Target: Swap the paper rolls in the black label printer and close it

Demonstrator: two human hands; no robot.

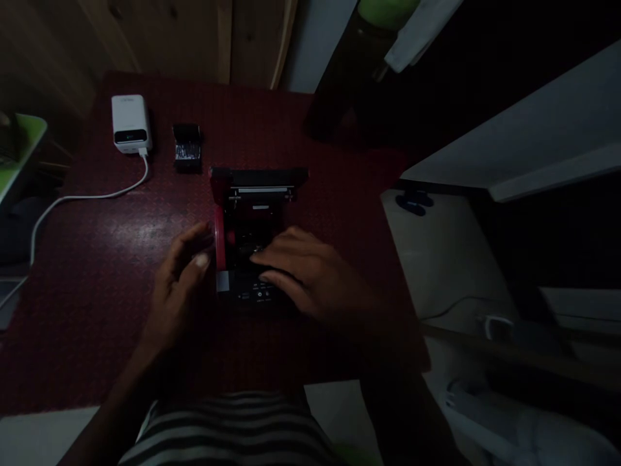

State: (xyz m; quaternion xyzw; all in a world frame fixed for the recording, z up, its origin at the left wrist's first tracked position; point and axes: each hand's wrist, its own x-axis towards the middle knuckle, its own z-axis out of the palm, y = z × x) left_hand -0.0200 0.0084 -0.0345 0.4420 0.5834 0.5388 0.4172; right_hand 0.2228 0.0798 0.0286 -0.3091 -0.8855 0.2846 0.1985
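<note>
A small machine that looks like a printer point(252, 294) stands on the table with its lid point(259, 177) raised. It has a red side and a black front panel with small buttons. My right hand point(305, 268) reaches over its open compartment from the right, index finger and thumb close together at the inner parts. What they grip there is too dark to make out. Beside the machine's red left side is my left hand point(182, 278), its fingers curved and apart from the thumb, with nothing visible in it. Behind the machine lies a small black cartridge-like piece point(187, 149).
The red patterned table point(121, 259) carries a white power bank point(130, 120) at the back left. Its white cable point(92, 196) runs off the left edge. A dark bottle-like object with a green top point(385, 11) stands at the back right. Slippers point(414, 200) lie on the floor.
</note>
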